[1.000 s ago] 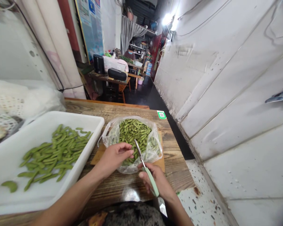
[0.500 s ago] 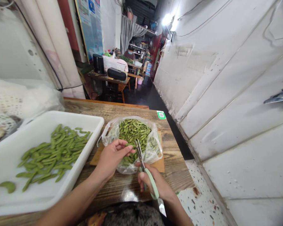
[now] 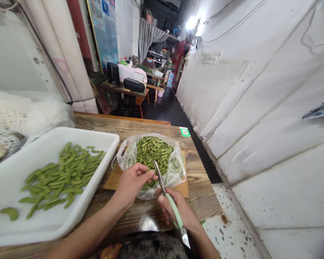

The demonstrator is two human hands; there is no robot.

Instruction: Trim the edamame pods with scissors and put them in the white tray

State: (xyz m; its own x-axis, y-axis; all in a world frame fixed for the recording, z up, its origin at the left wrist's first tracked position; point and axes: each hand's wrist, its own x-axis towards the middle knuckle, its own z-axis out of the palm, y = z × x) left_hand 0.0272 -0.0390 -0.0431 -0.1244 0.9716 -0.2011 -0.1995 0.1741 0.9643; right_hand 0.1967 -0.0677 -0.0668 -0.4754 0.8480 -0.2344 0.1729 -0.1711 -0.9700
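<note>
A clear plastic bag (image 3: 175, 172) full of green edamame pods (image 3: 153, 149) lies on a wooden board (image 3: 112, 181) on the table. My left hand (image 3: 132, 181) pinches a single pod at the bag's near edge. My right hand (image 3: 178, 210) grips scissors (image 3: 167, 196) with pale green handles. Their blades are closed and the tips sit right at the pod in my left fingers. A white tray (image 3: 21, 226) at the left holds a pile of pods (image 3: 62, 178).
The wooden table (image 3: 202, 201) ends close on the right, beside a white wall and speckled floor. A white mesh bag (image 3: 18, 118) lies behind the tray. A green sticker (image 3: 185, 131) marks the far right corner. Farther back stands another table with appliances.
The scissor blades were apart half a second ago and are now closed at the pod. My left hand has shifted slightly right toward the blades.
</note>
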